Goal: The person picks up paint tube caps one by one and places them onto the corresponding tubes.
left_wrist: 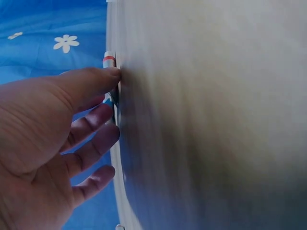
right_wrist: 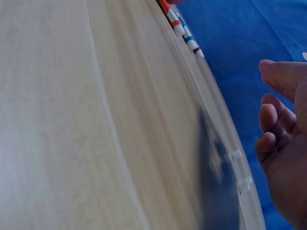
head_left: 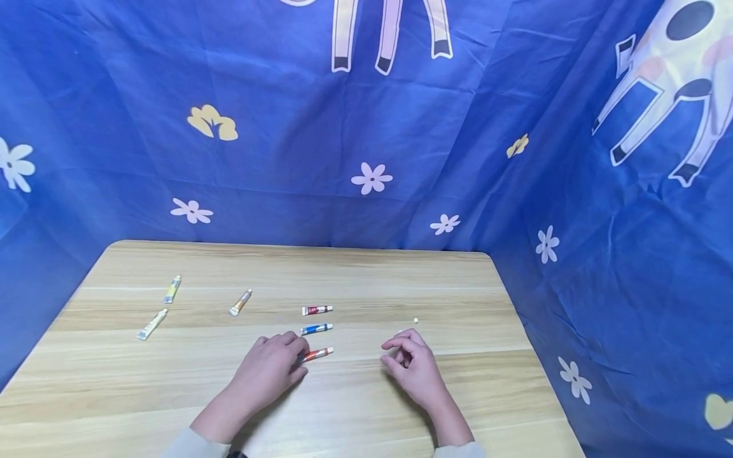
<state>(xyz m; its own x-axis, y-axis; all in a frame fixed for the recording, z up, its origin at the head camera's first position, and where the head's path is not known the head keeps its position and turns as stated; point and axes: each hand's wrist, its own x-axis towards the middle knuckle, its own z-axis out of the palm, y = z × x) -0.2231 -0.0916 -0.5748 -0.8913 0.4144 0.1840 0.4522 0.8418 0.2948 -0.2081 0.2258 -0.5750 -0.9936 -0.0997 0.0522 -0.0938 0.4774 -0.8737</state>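
On the table my left hand pinches the lower end of an orange-red paint tube between thumb and index finger. Its white tip points away past the thumb in the left wrist view. Just beyond lie a blue paint tube and a dark red paint tube, side by side. My right hand hovers to the right with fingers loosely bent and nothing in them. Past its fingertips sits a small white cap; two white caps appear in the right wrist view.
Farther left on the wooden table lie a yellow paint tube, a whitish paint tube and a brownish-orange paint tube. A blue curtain printed with flowers and animals hangs along the back and sides.
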